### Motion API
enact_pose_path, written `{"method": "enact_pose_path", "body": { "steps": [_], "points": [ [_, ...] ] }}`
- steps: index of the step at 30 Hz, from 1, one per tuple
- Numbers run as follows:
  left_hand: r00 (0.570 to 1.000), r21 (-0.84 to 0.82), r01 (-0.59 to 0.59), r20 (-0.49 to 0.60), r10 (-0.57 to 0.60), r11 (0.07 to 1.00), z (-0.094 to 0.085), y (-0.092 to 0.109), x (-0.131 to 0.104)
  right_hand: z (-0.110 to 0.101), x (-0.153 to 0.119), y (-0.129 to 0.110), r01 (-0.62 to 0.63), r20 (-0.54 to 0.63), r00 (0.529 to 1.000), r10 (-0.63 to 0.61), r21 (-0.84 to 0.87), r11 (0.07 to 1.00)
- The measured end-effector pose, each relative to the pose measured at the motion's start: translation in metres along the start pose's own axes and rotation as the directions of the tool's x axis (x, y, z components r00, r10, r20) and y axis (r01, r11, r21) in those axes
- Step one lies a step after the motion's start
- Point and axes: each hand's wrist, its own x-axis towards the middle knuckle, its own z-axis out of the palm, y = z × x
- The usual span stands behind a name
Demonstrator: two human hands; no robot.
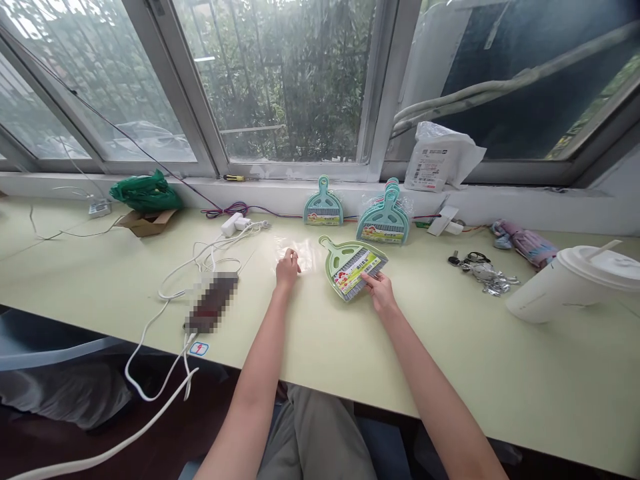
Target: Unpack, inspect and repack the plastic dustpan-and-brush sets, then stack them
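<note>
A light green dustpan (337,251) with a grey-bristled brush and a yellow printed label (351,272) is tilted above the table in front of me. My right hand (380,290) grips its lower right edge, thumb on the front. My left hand (289,267) rests at a clear plastic bag (307,252) lying on the table, its fingers curled together; what they pinch, if anything, is too small to tell. Behind stand a single teal dustpan set (323,205) and, to its right, several wrapped sets (384,220) stacked together.
White cables (165,293) and a blurred dark device (213,303) lie left. A green bag (146,192) sits in a cardboard box (145,223). Keys (483,270), a folded umbrella (527,243) and a large white cup (560,283) are right. A white package (433,160) stands on the sill.
</note>
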Motion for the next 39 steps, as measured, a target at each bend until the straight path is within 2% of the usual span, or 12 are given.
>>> {"method": "enact_pose_path", "body": {
  "steps": [2, 5, 9, 11, 15, 19, 22, 27, 29, 31, 34, 39],
  "points": [
    [1.000, 0.028, 0.018, -0.021, -0.017, 0.999, 0.000, 0.006, -0.003, 0.001, -0.001, -0.001, -0.002, 0.005, 1.000, 0.002, 0.001, 1.000],
    [0.992, 0.129, -0.106, -0.048, 0.113, 0.986, 0.004, 0.011, -0.009, 0.001, -0.001, -0.002, -0.016, 0.007, 1.000, 0.016, -0.001, 1.000],
    [0.971, 0.145, -0.239, 0.053, 0.234, 0.960, 0.009, 0.011, -0.010, -0.001, 0.000, -0.002, -0.069, 0.019, 0.997, 0.069, -0.021, 0.997],
    [0.971, 0.128, -0.236, 0.057, 0.231, 0.963, 0.011, 0.009, -0.008, -0.003, 0.002, -0.003, -0.112, 0.035, 0.993, 0.113, -0.043, 0.993],
    [0.983, 0.093, -0.179, -0.020, 0.182, 0.979, 0.011, 0.007, -0.007, -0.007, 0.004, -0.006, -0.194, 0.036, 0.980, 0.197, -0.060, 0.979],
    [0.987, 0.121, -0.128, -0.080, 0.138, 0.984, 0.010, 0.008, -0.007, -0.009, 0.006, -0.007, -0.205, -0.033, 0.978, 0.204, -0.024, 0.979],
    [0.985, 0.144, -0.138, -0.085, 0.152, 0.980, 0.012, 0.009, -0.008, -0.006, 0.005, -0.005, -0.192, -0.060, 0.980, 0.191, -0.016, 0.981],
    [0.989, 0.209, -0.146, -0.006, 0.150, 0.967, 0.013, 0.009, -0.008, 0.000, -0.001, -0.001, -0.181, 0.030, 0.983, 0.182, -0.035, 0.983],
    [0.988, 0.222, -0.138, -0.035, 0.149, 0.965, 0.011, 0.011, -0.009, 0.003, -0.005, -0.001, -0.193, 0.073, 0.978, 0.196, -0.052, 0.980],
    [0.978, 0.187, -0.162, -0.100, 0.183, 0.969, 0.009, 0.015, -0.012, 0.006, -0.007, -0.002, -0.201, 0.098, 0.973, 0.207, -0.068, 0.977],
    [0.945, 0.092, -0.266, -0.170, 0.278, 0.960, 0.005, 0.026, -0.018, 0.010, -0.011, -0.001, -0.193, 0.080, 0.977, 0.197, -0.057, 0.980],
    [0.923, -0.027, -0.358, -0.160, 0.349, 0.933, 0.004, 0.044, -0.028, 0.018, -0.017, 0.000, -0.142, 0.025, 0.990, 0.142, -0.021, 0.990]
  ]
}}
